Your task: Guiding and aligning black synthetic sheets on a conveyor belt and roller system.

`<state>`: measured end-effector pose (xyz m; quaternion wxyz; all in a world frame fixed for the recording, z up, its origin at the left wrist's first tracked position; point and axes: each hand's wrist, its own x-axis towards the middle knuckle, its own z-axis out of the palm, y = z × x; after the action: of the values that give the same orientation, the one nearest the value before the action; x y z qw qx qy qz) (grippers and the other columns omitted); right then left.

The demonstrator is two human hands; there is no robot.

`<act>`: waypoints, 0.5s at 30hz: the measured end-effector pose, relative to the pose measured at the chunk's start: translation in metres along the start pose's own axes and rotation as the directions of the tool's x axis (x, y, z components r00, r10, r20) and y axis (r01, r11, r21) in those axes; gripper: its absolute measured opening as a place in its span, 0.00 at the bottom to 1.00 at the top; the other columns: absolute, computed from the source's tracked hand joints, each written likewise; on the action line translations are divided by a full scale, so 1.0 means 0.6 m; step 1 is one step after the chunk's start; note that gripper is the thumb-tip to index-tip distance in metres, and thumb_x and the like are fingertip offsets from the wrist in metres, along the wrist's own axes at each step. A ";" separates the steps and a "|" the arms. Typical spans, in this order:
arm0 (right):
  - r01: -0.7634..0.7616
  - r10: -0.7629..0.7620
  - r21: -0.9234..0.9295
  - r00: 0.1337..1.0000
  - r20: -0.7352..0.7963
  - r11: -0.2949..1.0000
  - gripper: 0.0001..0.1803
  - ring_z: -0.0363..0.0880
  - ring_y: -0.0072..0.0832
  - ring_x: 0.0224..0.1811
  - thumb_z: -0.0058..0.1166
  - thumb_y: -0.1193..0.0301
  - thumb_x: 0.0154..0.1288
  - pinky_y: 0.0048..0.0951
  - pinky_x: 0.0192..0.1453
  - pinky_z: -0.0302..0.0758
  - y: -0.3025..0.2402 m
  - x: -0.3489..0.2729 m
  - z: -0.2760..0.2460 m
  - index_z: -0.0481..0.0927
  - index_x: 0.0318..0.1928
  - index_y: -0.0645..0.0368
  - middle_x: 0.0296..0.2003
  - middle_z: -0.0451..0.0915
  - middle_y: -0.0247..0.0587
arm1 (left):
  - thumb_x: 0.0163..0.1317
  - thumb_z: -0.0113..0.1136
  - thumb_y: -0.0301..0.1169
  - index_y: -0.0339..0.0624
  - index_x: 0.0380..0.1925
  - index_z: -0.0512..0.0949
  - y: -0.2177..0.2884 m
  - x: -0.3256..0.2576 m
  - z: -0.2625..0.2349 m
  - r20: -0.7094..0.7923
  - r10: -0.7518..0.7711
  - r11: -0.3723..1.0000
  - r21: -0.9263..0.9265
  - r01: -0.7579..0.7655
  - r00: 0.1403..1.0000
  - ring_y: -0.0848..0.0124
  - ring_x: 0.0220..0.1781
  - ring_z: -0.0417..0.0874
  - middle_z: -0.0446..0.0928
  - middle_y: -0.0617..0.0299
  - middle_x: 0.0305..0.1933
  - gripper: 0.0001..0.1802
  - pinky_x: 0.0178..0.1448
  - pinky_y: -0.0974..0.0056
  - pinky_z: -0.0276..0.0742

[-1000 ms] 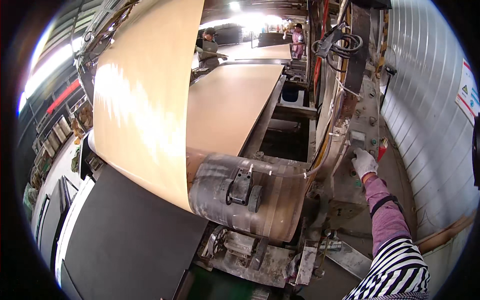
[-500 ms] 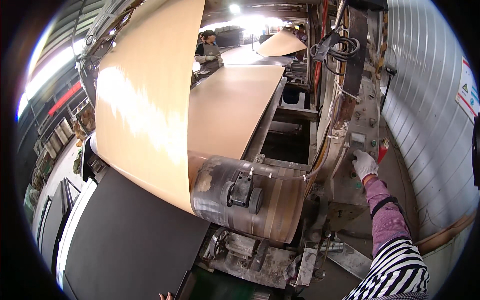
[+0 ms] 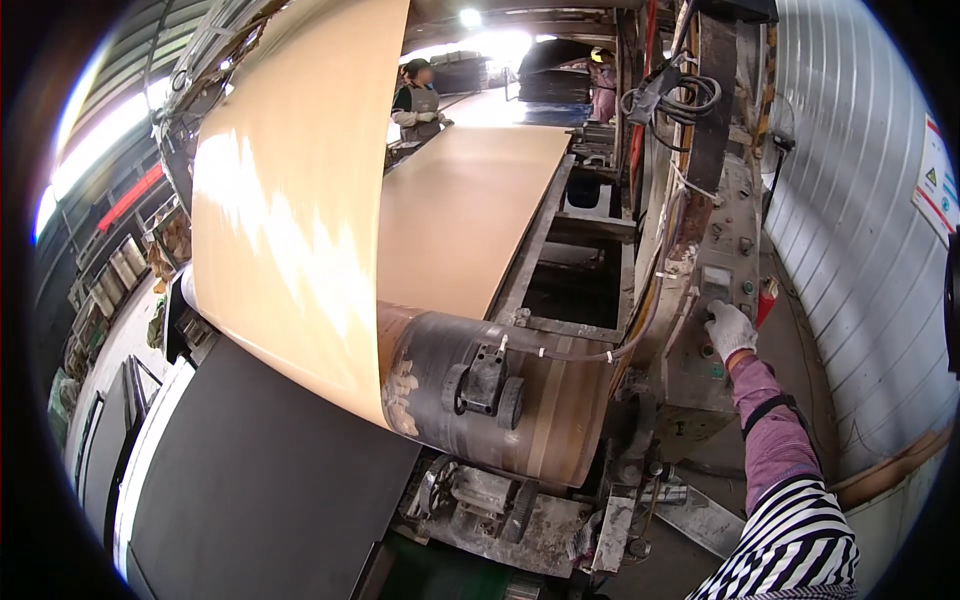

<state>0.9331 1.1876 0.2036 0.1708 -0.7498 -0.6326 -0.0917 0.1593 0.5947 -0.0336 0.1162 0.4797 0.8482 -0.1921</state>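
My right hand (image 3: 732,328), in a white knitted glove, rests on the sloping grey control panel (image 3: 690,380) at the right. Its fingers are bent against the panel just below a small meter (image 3: 715,278); what they grip there is hidden under the glove. Green buttons (image 3: 747,288) sit close by. No part of my left hand shows. In front of me a tan sheet (image 3: 290,200) hangs down and curves under at a large, worn roller (image 3: 570,420). A dark sheet (image 3: 270,470) slopes beneath it, and a flat tan sheet (image 3: 480,200) lies beyond the roller.
A bracket with black wheels (image 3: 485,385) bears on the roller. Geared machinery (image 3: 490,500) stands below it. One co-worker (image 3: 418,105) stands beside the far sheet, another person (image 3: 603,85) farther back by a dark stack (image 3: 555,85). Coiled cables (image 3: 690,97) hang from a post.
The lifted tan sheet at the back is gone from sight, exposing a dark stack and a person. The roller's worn patch looks different. My left fingertips have left the lower edge.
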 end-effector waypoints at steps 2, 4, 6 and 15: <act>-0.019 0.019 0.001 1.000 0.005 1.000 0.16 0.79 0.49 0.47 0.58 0.67 0.56 0.45 0.49 0.76 -0.001 0.002 -0.005 0.79 0.47 0.52 0.42 0.80 0.50 | 0.65 0.45 0.28 0.42 0.70 0.54 0.001 0.001 0.003 -0.037 0.056 0.998 0.009 -0.055 0.998 0.45 0.75 0.50 0.48 0.59 0.77 0.32 0.64 0.34 0.61; -0.029 0.029 0.005 0.999 0.019 1.000 0.17 0.79 0.49 0.47 0.58 0.67 0.56 0.46 0.50 0.76 -0.008 0.001 -0.009 0.79 0.47 0.52 0.43 0.80 0.51 | 0.65 0.45 0.28 0.42 0.69 0.55 -0.004 0.004 0.020 -0.136 0.065 0.997 -0.034 -0.070 0.989 0.45 0.75 0.50 0.48 0.59 0.77 0.31 0.65 0.34 0.60; -0.033 0.032 0.010 0.999 0.031 0.999 0.17 0.78 0.50 0.47 0.59 0.67 0.56 0.46 0.49 0.76 -0.015 0.005 0.002 0.78 0.47 0.53 0.43 0.80 0.52 | 0.65 0.45 0.27 0.42 0.69 0.56 -0.006 -0.005 0.042 -0.228 0.048 0.995 -0.078 -0.068 0.972 0.45 0.75 0.50 0.47 0.60 0.77 0.30 0.66 0.34 0.59; 0.425 -0.425 0.013 0.902 0.083 0.905 0.25 0.73 0.41 0.60 0.47 0.65 0.64 0.34 0.64 0.67 0.213 0.121 0.150 0.72 0.61 0.56 0.58 0.75 0.47 | 0.68 0.45 0.40 0.62 0.62 0.66 0.105 -0.014 -0.075 -0.210 -0.095 0.988 -0.137 0.067 0.973 0.33 0.73 0.48 0.48 0.60 0.76 0.22 0.61 0.28 0.63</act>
<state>1.0647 1.2695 0.1281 0.1179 -0.5977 -0.7870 -0.0972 0.2170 0.6375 -0.0033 0.0461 0.4540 0.8854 -0.0885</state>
